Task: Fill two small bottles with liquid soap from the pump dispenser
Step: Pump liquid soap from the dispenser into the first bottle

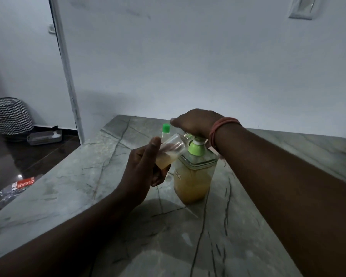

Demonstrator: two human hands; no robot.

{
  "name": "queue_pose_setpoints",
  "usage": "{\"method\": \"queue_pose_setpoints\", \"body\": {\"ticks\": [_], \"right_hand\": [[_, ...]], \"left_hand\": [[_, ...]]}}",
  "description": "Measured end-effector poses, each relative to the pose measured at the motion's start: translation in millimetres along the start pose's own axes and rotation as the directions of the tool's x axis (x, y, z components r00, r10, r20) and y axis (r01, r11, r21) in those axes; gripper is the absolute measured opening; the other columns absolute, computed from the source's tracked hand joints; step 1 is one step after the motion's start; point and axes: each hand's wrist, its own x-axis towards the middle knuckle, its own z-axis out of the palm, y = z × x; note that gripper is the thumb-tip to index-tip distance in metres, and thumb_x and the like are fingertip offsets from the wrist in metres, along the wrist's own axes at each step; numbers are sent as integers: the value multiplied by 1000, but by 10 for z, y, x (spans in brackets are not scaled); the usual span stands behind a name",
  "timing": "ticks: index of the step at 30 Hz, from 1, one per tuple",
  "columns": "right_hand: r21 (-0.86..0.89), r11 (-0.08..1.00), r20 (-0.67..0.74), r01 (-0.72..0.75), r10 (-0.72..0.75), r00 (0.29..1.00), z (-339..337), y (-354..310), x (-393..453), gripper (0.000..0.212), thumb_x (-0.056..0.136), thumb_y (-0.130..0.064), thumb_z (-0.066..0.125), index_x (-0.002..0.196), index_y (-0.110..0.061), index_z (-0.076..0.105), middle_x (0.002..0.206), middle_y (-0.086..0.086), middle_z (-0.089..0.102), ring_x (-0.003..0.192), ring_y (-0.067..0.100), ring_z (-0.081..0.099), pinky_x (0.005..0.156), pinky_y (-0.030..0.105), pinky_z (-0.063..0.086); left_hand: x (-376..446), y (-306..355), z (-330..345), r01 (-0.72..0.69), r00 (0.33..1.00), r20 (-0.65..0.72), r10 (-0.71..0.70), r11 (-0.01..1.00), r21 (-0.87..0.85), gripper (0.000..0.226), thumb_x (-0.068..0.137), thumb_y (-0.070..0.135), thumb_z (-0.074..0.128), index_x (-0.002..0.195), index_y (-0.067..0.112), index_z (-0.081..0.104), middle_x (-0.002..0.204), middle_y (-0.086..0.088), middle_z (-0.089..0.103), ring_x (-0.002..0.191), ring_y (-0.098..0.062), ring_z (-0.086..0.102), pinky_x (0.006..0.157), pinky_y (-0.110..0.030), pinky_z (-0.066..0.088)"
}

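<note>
Holding: left hand (146, 172) wrapped around a small clear bottle (169, 151), thumb up along its near side, fingers behind and under it.
Bottle pose: tilted, mouth up and to the right, against the spout of the pump dispenser (192, 174); amber soap pooled in its lower end, inside the grip.
Pressing: right hand (196, 122) palm-down on the pump head, fingers curled over it; head itself hidden under the hand. Red thread bands on that wrist (222, 128).
Dispenser: clear square body, green collar, amber soap roughly two-thirds up; upright on the counter, just right of the left hand.
Second bottle: green-capped bottle (165, 131) standing behind the tilted one, mostly hidden, touched by neither hand.
Surface: grey-green marble counter (88, 188) with dark veins, its corner at the far left.
Room: plain white wall (188, 56) behind; dark floor at left with a zigzag-patterned basket (12, 116) and a flat tray (44, 137) beside it.
</note>
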Motion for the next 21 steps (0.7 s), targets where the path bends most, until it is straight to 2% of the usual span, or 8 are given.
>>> {"method": "queue_pose_setpoints", "body": {"ticks": [2, 4, 7, 10, 14, 16, 18, 21], "right_hand": [[33, 999, -43, 43, -42, 998, 43, 33, 3, 40, 97, -39, 34, 90, -12, 62, 107, 10, 62, 70, 17, 50, 54, 27, 29], [1, 998, -6, 66, -66, 998, 67, 36, -17, 38, 100, -31, 31, 100, -9, 61, 116, 14, 60, 82, 22, 48, 61, 30, 29], [31, 999, 30, 18, -19, 999, 44, 44, -34, 36, 99, -36, 34, 110, -14, 60, 125, 12, 58, 88, 20, 46, 73, 29, 29], [7, 1000, 65, -16, 15, 998, 41, -7, -28, 41, 96, -44, 42, 123, -16, 57, 128, 9, 57, 86, 19, 47, 71, 29, 33], [-80, 996, 56, 26, -22, 998, -4, -43, -1, 46, 96, -50, 41, 122, -15, 57, 93, 2, 59, 68, 18, 54, 54, 27, 38], [-24, 998, 0, 53, -53, 999, 21, 8, 52, 53, 96, -53, 35, 125, -15, 57, 114, 7, 62, 95, 25, 60, 70, 26, 39], [37, 998, -2, 42, -41, 999, 46, 36, 62, 54, 98, -51, 29, 130, -16, 54, 136, 9, 52, 118, 28, 51, 82, 30, 35], [43, 999, 15, 22, -23, 1000, 24, 62, 29, 51, 100, -47, 27, 129, -15, 54, 138, 10, 50, 118, 27, 50, 80, 30, 32]], "left_hand": [[15, -3, -17, -10, 1000, 14, 10, 1000, -11, 101, 83, 85, 55, 112, -10, 69, 54, -4, 52, 39, -10, 39, 41, -20, 33], [13, 1, -25, -13, 1000, 17, 13, 999, -32, 102, 79, 90, 53, 115, -4, 72, 54, -4, 53, 39, -10, 38, 41, -19, 33], [0, -15, -11, -8, 1000, 28, 9, 999, -30, 99, 79, 92, 48, 115, 4, 75, 55, -4, 53, 40, -10, 39, 42, -20, 33], [-18, 21, -18, -12, 999, 33, 12, 1000, -7, 100, 78, 94, 45, 115, 6, 76, 56, -4, 53, 41, -10, 41, 43, -21, 34], [16, 30, -22, -8, 999, 33, 8, 1000, -26, 97, 77, 93, 47, 116, 9, 77, 56, -4, 52, 41, -9, 40, 43, -20, 34], [31, 13, -28, 1, 999, 44, 1, 999, -46, 96, 77, 92, 48, 116, 9, 77, 55, -4, 52, 41, -10, 39, 43, -20, 34], [36, -4, -34, -2, 999, 46, 4, 999, -46, 95, 79, 91, 48, 116, 9, 77, 54, -3, 52, 41, -10, 38, 43, -21, 34], [29, 9, -14, 0, 998, 57, 2, 999, -43, 95, 79, 92, 48, 115, 9, 77, 55, -4, 52, 41, -11, 38, 44, -21, 34]]}}
